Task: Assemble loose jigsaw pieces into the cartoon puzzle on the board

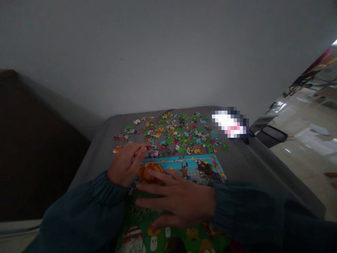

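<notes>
A jigsaw puzzle (195,163) with a blue upper band, a large pumpkin and a green lower part lies on the grey cloth in front of me. My right hand (181,200) rests palm down over its middle, fingers spread, holding nothing. At the puzzle's upper left corner is my left hand (127,163), its thumb and fingertips close together in a pinch. Anything between those fingertips is too small to make out. Just beyond the left hand, loose puzzle pieces (171,131) are scattered in many colours. Both hands hide part of the puzzle picture.
The grey cloth-covered surface (102,140) meets a plain wall (168,56). A bright, pixelated object (229,123) sits at the far right corner. Beyond the right edge are a dark-framed chair (273,135) and a shiny floor (302,158). A dark brown panel (34,147) stands at left.
</notes>
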The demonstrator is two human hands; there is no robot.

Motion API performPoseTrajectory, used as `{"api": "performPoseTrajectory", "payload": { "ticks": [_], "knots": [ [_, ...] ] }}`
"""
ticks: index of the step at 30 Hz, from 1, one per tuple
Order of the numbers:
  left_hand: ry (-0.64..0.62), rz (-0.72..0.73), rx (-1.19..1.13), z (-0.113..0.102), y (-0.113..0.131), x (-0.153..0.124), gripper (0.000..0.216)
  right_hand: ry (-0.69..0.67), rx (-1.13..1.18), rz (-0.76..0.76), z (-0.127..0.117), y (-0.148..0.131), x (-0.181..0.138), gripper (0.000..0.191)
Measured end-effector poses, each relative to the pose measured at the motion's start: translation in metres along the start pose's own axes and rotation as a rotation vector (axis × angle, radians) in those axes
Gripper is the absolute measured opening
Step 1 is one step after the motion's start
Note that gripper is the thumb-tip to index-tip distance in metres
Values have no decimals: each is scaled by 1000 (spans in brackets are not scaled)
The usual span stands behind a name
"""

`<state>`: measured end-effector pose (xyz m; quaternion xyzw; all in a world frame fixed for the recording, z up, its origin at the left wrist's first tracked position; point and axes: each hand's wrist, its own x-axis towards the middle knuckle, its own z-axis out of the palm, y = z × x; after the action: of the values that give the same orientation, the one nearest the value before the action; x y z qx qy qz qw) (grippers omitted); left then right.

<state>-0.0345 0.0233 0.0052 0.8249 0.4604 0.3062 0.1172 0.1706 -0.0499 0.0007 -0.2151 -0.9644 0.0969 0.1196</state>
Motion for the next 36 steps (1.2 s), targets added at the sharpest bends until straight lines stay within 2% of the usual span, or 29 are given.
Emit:
{"api": "performPoseTrajectory", "payload": {
  "ticks": [7, 14, 22, 27, 30, 33, 36],
  "knots": [
    [21, -2, 14, 0, -4, 0, 41, 125, -25, 269, -31, 35, -14, 52],
    [11, -43, 25, 2, -4, 2, 41, 45, -19, 428, -26, 69, -33, 57],
    [-5, -61, 29, 0, -4, 1, 42, 66, -24, 511, -21, 81, -36, 57],
    [-19, -200, 135, 1, -29, 6, 42, 75, -34, 536, -19, 79, -32, 58],
    [34, -283, 199, -8, -53, 12, 37, 135, -62, 559, -21, 79, -33, 59],
    [112, -360, 268, -28, -72, 13, 37, 244, -118, 611, -33, 90, -41, 57],
    [186, -393, 306, -51, -84, 7, 39, 446, -166, 679, -48, 112, -56, 53]
  ]
}}
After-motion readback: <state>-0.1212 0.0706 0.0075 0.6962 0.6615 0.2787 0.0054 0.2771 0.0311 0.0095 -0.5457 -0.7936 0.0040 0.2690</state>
